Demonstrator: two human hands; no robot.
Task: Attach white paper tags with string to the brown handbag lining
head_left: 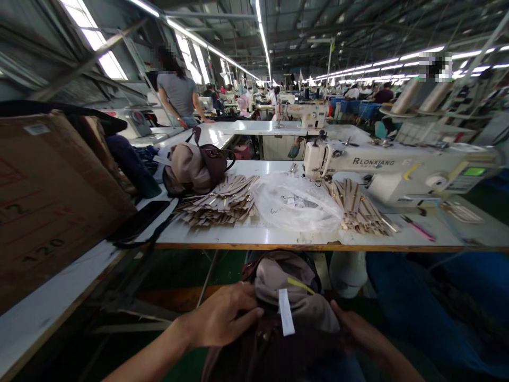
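A dark brown bag with its beige lining (314,313) showing lies in my lap, below the table's front edge. From the lining hang a white label (287,313) and a yellow strip (301,285). My left hand (226,313) is closed on the bag's left edge, thumb pointing across toward the label. On the opposite side, my right hand (358,330) grips the edge of the lining; its lower fingers are dark and partly hidden. The bag's lower part fades into shadow.
Ahead, the white table (238,236) bears a sewing machine (382,164), bundles of beige straps (222,204), a clear plastic bag (298,201), pink-handled snips (419,229) and another brown bag (194,167). A cardboard box (59,207) stands left. A person (177,90) stands farther back.
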